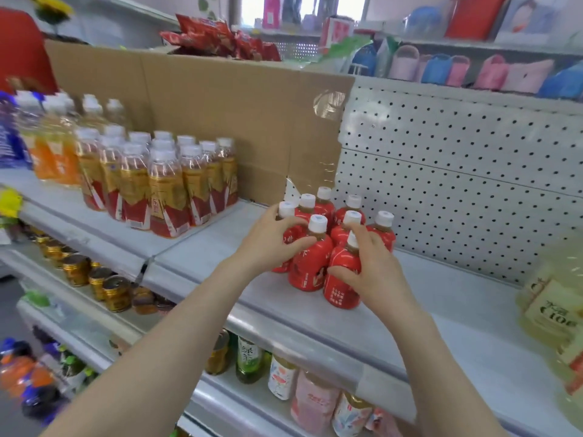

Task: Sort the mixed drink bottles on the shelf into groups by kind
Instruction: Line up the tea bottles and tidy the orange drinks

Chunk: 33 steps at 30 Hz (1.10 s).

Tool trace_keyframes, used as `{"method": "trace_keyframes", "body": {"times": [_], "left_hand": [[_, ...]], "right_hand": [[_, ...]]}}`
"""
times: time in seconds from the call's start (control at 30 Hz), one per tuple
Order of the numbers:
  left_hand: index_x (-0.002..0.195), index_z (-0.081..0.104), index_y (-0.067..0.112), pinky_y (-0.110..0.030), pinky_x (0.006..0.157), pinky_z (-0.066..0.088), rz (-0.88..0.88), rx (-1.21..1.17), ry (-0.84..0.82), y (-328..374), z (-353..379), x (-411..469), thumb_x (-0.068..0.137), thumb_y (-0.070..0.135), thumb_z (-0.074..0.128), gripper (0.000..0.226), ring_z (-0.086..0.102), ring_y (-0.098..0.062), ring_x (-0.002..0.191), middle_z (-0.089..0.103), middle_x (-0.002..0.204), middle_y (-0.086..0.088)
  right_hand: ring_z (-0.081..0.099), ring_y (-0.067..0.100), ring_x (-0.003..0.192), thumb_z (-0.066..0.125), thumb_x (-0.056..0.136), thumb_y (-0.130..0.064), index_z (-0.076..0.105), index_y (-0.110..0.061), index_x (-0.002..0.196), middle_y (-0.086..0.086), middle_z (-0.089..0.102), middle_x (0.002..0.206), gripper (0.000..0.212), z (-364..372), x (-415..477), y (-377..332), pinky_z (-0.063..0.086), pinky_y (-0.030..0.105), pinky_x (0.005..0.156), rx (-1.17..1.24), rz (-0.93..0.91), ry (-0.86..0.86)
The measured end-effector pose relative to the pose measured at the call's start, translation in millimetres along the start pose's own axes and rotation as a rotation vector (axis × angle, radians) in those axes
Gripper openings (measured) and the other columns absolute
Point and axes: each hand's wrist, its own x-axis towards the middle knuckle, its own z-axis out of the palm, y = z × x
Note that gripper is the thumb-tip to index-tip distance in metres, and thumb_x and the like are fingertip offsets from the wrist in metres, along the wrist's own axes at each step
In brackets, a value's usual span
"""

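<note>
Cluster of small red bottles (310, 263) with white caps, eight caps visible, standing upright and packed together mid-shelf, just in front of the white pegboard back panel (457, 171). Both hands on the cluster, one at each side. Left hand (274, 239) curls round the left bottle (286, 210) below its cap, fingertips touching the next bottle's shoulder. Right hand (373, 266) grips the front right bottle (342, 283), fingers wrapped over its neck and shoulder, thumb on the red label. That bottle stands on the shelf (441, 313) near the front edge, touching its neighbour.

Left of the cluster, well apart, a tight block of gold-and-red label bottles (164, 187) with clear tops and white caps. Further left, orange drink bottles (52, 156). A cardboard sheet (205, 115) stands behind those groups, against the back. At far right edge, big pale yellow bottles (555, 307), blurred.

Lower shelf: gold cans (94, 279) at left, mixed tea and pink-label bottles (284, 373) below the hands. On top of the cardboard, red snack bags (214, 36). Background shelf holds pink and blue slippers (473, 70).
</note>
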Motion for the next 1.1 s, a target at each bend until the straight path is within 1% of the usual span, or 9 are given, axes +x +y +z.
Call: {"method": "trace_keyframes", "body": {"times": [0.1, 0.23, 0.33, 0.5, 0.6, 0.67, 0.87, 0.97, 1.1], "left_hand": [[0.112, 0.064, 0.047, -0.043, 0.106, 0.04, -0.001, 0.019, 0.096, -8.9, 8.3, -0.5, 0.084, 0.066, 0.055, 0.035, 0.041, -0.025, 0.128, 0.045, 0.136, 0.003], [0.122, 0.063, 0.044, -0.042, 0.11, 0.037, 0.04, 0.026, 0.085, -17.3, 8.1, -4.5, 0.091, 0.055, 0.056, 0.034, 0.032, -0.025, 0.134, 0.039, 0.147, 0.002], [0.127, 0.06, 0.045, -0.04, 0.111, 0.037, 0.154, -0.013, 0.022, -31.6, -6.9, -6.4, 0.092, 0.051, 0.058, 0.035, 0.034, -0.022, 0.136, 0.036, 0.15, 0.006], [0.134, 0.057, 0.04, -0.036, 0.104, 0.043, 0.292, 0.068, 0.039, -88.3, -77.3, -19.7, 0.094, 0.046, 0.059, 0.04, 0.043, -0.018, 0.134, 0.043, 0.148, 0.004], [0.132, 0.06, 0.03, -0.031, 0.093, 0.047, 0.333, 0.145, 0.111, -139.2, -149.6, -30.8, 0.095, 0.04, 0.061, 0.038, 0.053, -0.017, 0.12, 0.055, 0.134, 0.005], [0.128, 0.063, 0.028, -0.033, 0.088, 0.05, 0.311, 0.183, 0.168, -176.4, -198.1, -38.3, 0.094, 0.035, 0.063, 0.035, 0.057, -0.016, 0.114, 0.059, 0.127, 0.006], [0.132, 0.059, 0.03, -0.029, 0.094, 0.046, 0.162, 0.273, 0.261, -289.3, -314.7, -55.8, 0.095, 0.037, 0.062, 0.038, 0.054, -0.014, 0.119, 0.059, 0.13, 0.006], [0.134, 0.055, 0.032, -0.027, 0.094, 0.039, 0.073, 0.288, 0.287, -341.1, -353.1, -62.7, 0.095, 0.039, 0.06, 0.04, 0.052, -0.014, 0.124, 0.056, 0.135, 0.008], [0.137, 0.054, 0.03, -0.033, 0.098, 0.043, 0.006, 0.29, 0.321, -405.5, -385.9, -60.2, 0.095, 0.038, 0.06, 0.043, 0.053, -0.015, 0.124, 0.055, 0.137, 0.007]], "right_hand": [[0.049, 0.02, 0.126, 0.077, 0.086, -0.034, 0.03, -0.037, 0.151, -0.002, 0.046, 0.141, 0.081, 3.0, 7.4, 6.3, 0.036, 0.027, 0.089, 0.013, -0.003, 0.018], [0.051, 0.02, 0.124, 0.076, 0.085, -0.033, 0.028, -0.041, 0.15, -0.003, 0.041, 0.143, 0.081, -3.2, 13.2, -1.0, 0.048, 0.037, 0.091, -0.049, 0.063, -0.04], [0.05, 0.028, 0.126, 0.069, 0.089, -0.027, 0.031, -0.035, 0.153, 0.002, 0.033, 0.15, 0.074, -11.7, 17.7, -18.9, 0.048, 0.038, 0.091, -0.2, 0.109, -0.057], [0.05, 0.039, 0.125, 0.064, 0.093, -0.021, 0.048, -0.018, 0.146, 0.016, 0.044, 0.145, 0.055, 6.4, 41.8, -101.1, 0.043, 0.049, 0.1, -0.287, 0.059, 0.21], [0.053, 0.041, 0.119, 0.06, 0.098, -0.023, 0.053, -0.012, 0.142, 0.02, 0.053, 0.136, 0.046, 49.7, 70.8, -170.3, 0.042, 0.046, 0.097, -0.262, 0.003, 0.295], [0.054, 0.04, 0.118, 0.058, 0.099, -0.026, 0.054, -0.01, 0.14, 0.019, 0.057, 0.133, 0.044, 85.2, 91.8, -216.7, 0.042, 0.044, 0.097, -0.236, -0.056, 0.301], [0.057, 0.033, 0.111, 0.056, 0.101, -0.029, 0.061, -0.01, 0.132, 0.012, 0.065, 0.12, 0.037, 184.6, 140.7, -347.1, 0.043, 0.037, 0.086, -0.084, -0.251, 0.383], [0.059, 0.03, 0.11, 0.056, 0.1, -0.027, 0.062, -0.01, 0.13, 0.01, 0.066, 0.117, 0.034, 226.3, 159.2, -403.0, 0.045, 0.038, 0.09, -0.039, -0.348, 0.38], [0.056, 0.025, 0.116, 0.054, 0.101, -0.028, 0.06, -0.012, 0.132, 0.007, 0.064, 0.124, 0.035, 286.7, 187.5, -458.3, 0.045, 0.035, 0.094, -0.011, -0.412, 0.294]]}}
